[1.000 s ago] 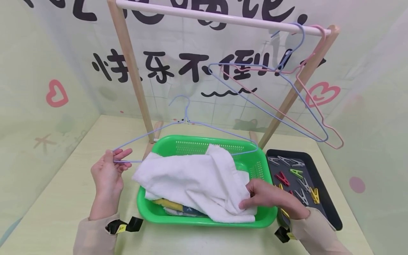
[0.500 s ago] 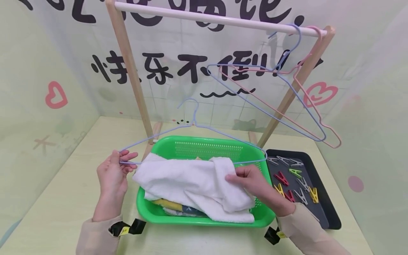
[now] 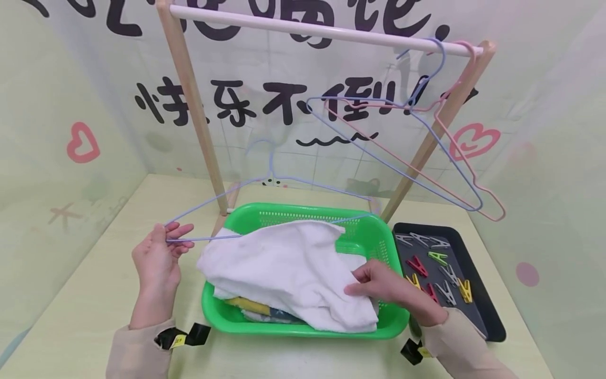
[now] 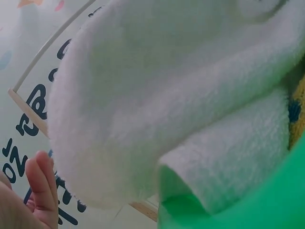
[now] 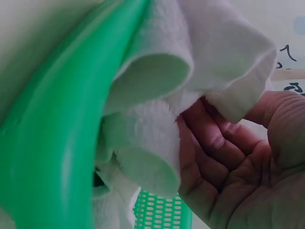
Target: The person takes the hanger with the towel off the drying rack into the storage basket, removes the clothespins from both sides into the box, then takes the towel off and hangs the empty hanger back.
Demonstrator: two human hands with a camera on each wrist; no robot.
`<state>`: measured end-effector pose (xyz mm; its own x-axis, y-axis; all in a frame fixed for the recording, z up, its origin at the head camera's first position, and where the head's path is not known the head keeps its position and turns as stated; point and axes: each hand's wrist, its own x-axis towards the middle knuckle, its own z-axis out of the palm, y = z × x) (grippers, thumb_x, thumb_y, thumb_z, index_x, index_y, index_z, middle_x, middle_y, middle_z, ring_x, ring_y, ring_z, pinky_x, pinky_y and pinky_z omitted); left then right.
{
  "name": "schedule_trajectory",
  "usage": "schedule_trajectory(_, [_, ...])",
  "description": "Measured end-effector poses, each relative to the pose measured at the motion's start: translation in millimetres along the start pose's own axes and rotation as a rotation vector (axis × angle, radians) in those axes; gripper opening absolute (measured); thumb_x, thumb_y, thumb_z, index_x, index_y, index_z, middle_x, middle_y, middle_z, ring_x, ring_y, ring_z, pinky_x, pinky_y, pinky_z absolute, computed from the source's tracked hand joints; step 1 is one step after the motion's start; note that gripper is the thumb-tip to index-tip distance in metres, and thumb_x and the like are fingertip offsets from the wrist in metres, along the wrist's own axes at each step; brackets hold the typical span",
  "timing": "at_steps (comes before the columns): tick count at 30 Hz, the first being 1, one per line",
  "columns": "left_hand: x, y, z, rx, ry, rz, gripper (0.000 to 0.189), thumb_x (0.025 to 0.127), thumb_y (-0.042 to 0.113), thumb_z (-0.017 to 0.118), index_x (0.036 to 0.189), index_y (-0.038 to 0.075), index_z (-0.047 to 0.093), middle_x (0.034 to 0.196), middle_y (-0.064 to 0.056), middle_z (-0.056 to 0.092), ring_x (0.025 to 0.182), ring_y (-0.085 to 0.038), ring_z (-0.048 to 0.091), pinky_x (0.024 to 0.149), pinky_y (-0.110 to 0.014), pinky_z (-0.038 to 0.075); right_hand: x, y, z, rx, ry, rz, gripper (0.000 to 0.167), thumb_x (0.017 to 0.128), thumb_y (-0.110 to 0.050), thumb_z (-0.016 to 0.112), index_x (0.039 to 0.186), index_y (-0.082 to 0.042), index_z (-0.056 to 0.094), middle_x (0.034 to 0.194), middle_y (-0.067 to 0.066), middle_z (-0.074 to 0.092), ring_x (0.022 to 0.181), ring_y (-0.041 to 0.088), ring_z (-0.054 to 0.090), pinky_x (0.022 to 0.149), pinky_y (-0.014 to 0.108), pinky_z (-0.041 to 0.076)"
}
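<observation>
My left hand point(image 3: 161, 258) pinches the left corner of a blue wire hanger point(image 3: 312, 183), whose hook points up above the green basket point(image 3: 303, 331). A white towel point(image 3: 284, 263) is draped over the hanger's bottom bar, which passes beneath it. With thumb and fingers my right hand point(image 3: 385, 287) grips the towel's right edge; in the right wrist view the towel's folded layers point(image 5: 233, 95) sit between thumb and fingers. Below the towel, a yellow and blue cloth point(image 3: 251, 305) lies in the basket. In the left wrist view the towel fills most of the picture.
Behind the basket stands a wooden rack with a white rail point(image 3: 303, 26). A second blue hanger point(image 3: 364, 145) and a pink hanger point(image 3: 487, 197) hang at its right end. To the right lies a black tray point(image 3: 492, 321) holding several coloured clothespins point(image 3: 465, 289).
The hanger shifted right, then back left with my left hand. My right hand lifted the towel's fold toward the middle, then drew back right and down, and the towel now spreads flatter over the bar.
</observation>
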<state>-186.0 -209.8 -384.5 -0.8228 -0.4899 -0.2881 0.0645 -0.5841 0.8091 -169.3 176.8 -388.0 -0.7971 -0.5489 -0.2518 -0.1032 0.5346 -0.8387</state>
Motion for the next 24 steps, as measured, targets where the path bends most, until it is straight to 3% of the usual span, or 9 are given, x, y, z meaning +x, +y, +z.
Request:
schedule_trajectory(4, [-1.3,1.6,-1.3,-0.002,0.020,0.002,0.030,0.097,0.025,0.050,0.085,0.001,0.061,0.071,-0.007,0.070,0.044,-0.017,0.059,0.043,-0.019,0.049,-0.1,1,-3,-0.081,0.025,0.001,0.025,0.083,-0.010,0.070,0.062,-0.001,0.060,0.049,-0.009,0.036,0.045,0.003,0.033,0.042,0.015,0.023])
schedule_trajectory(9, [-2.4,3.9,-1.1,-0.017,0.008,0.003,0.029,0.097,0.025,0.051,0.085,0.000,0.061,0.071,-0.008,0.071,0.044,-0.017,0.058,0.043,-0.019,0.048,0.6,2,-5,-0.168,0.041,-0.020,0.036,0.082,-0.010,0.070,0.054,-0.007,0.048,0.049,-0.011,0.027,0.046,0.002,0.026,0.044,0.016,0.019])
schedule_trajectory(12, [-2.9,3.1,-0.7,-0.015,-0.003,0.000,0.030,0.097,0.024,0.050,0.084,0.000,0.061,0.071,-0.009,0.070,0.043,-0.017,0.058,0.042,-0.019,0.048,1.4,3,-6,-0.148,0.052,0.015,0.036,0.084,-0.011,0.070,0.056,-0.008,0.047,0.050,-0.009,0.030,0.046,0.004,0.030,0.044,0.016,0.022])
schedule_trajectory(14, [-3.6,2.0,-1.0,-0.005,-0.010,-0.001,0.031,0.098,0.024,0.050,0.083,0.000,0.061,0.070,-0.009,0.070,0.043,-0.017,0.058,0.042,-0.019,0.048,1.6,4,-9,-0.125,0.090,0.046,0.026,0.086,-0.014,0.068,0.064,-0.006,0.057,0.053,-0.007,0.037,0.049,0.007,0.035,0.044,0.017,0.027])
schedule_trajectory(17, [-4.6,0.3,-2.0,0.015,-0.020,0.007,0.032,0.098,0.024,0.049,0.082,0.000,0.062,0.070,-0.008,0.070,0.043,-0.016,0.058,0.042,-0.018,0.047,0.5,5,-17,-0.018,0.239,0.080,0.022,0.091,-0.018,0.063,0.094,0.003,0.066,0.069,0.003,0.060,0.061,0.013,0.054,0.054,0.022,0.047])
schedule_trajectory(20, [-5.2,-0.9,-2.2,0.029,-0.034,0.016,0.032,0.098,0.024,0.049,0.081,0.000,0.062,0.069,-0.008,0.070,0.042,-0.016,0.058,0.041,-0.018,0.047,-1.3,3,-28,0.129,0.446,0.082,0.034,0.097,-0.015,0.053,0.122,0.008,0.055,0.099,0.020,0.067,0.084,0.018,0.064,0.073,0.031,0.055])
schedule_trajectory(22, [-5.5,-1.8,-2.2,0.040,-0.042,0.019,0.033,0.098,0.024,0.049,0.080,0.001,0.063,0.068,-0.008,0.070,0.041,-0.015,0.057,0.041,-0.017,0.047,-2.3,-1,-35,0.235,0.556,0.073,0.031,0.098,-0.010,0.048,0.123,0.009,0.052,0.109,0.023,0.064,0.091,0.014,0.065,0.077,0.028,0.055])
schedule_trajectory(24, [-5.6,-2.8,-1.9,0.048,-0.049,0.018,0.033,0.098,0.024,0.049,0.079,0.001,0.063,0.068,-0.007,0.070,0.041,-0.015,0.057,0.041,-0.017,0.047,-2.9,-4,-40,0.317,0.617,0.074,0.030,0.099,-0.006,0.043,0.122,0.011,0.052,0.108,0.018,0.066,0.090,0.010,0.066,0.077,0.026,0.055])
